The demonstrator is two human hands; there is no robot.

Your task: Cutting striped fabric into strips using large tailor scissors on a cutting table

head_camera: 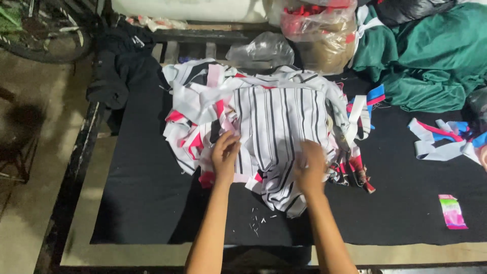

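Both hands lie flat, fingers spread, gripping nothing: left hand (224, 155) and right hand (310, 167) smoothing a striped fabric piece (276, 127) atop a scrap pile (203, 111); likely lifting it calls for pinching an edge.

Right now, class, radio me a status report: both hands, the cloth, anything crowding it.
Left hand and right hand flat on white black-striped fabric piece. It lies atop heap of pink-and-white cloth offcuts. Clear plastic bag behind.

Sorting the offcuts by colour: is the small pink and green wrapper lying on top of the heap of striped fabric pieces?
No, the small pink and green wrapper lies alone on the black mat, well to the right of the heap of striped fabric pieces.
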